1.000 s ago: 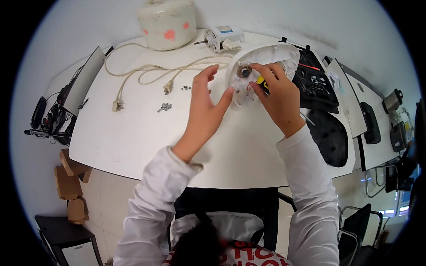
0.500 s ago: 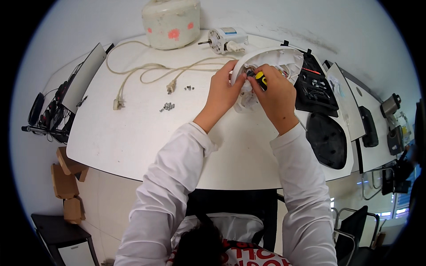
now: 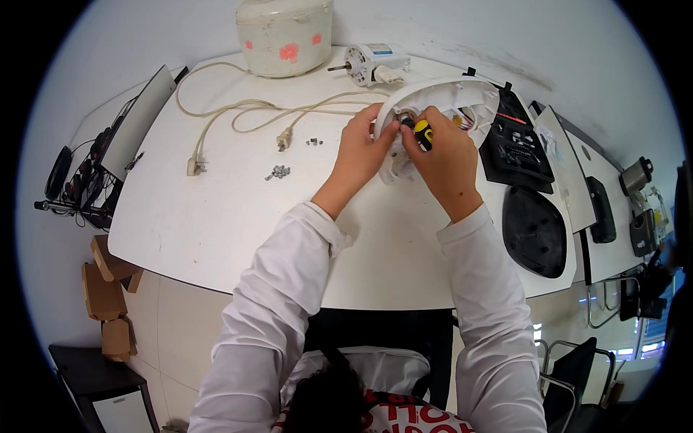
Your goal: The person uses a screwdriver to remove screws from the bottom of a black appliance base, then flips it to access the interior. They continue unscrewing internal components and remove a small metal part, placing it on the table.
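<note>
A white curved plastic housing (image 3: pixel 442 89), with wires and parts inside, is tilted up over the right half of the table. My left hand (image 3: pixel 358 148) is closed round its left edge, the thumb reaching inside. My right hand (image 3: pixel 452 160) grips a short yellow-and-black screwdriver (image 3: pixel 424 133) within the opening. Both thumbs come close together at a small dark part (image 3: pixel 406 123); the screwdriver's tip is hidden there. To the left of my hands lie two small heaps of screws, a nearer heap (image 3: pixel 278 172) and a smaller heap (image 3: pixel 314 142).
A rice cooker (image 3: pixel 284 40) and a motor with a shaft (image 3: pixel 377 63) stand at the back. A pale cord with plugs (image 3: pixel 245 105) winds across the left. To the right are an opened black tool case (image 3: pixel 516 155) and a black plastic cover (image 3: pixel 534 231).
The whole view has shifted slightly, moving the tabletop things a little to the right. My right hand and the screwdriver have turned slightly; both hands keep their grips.
</note>
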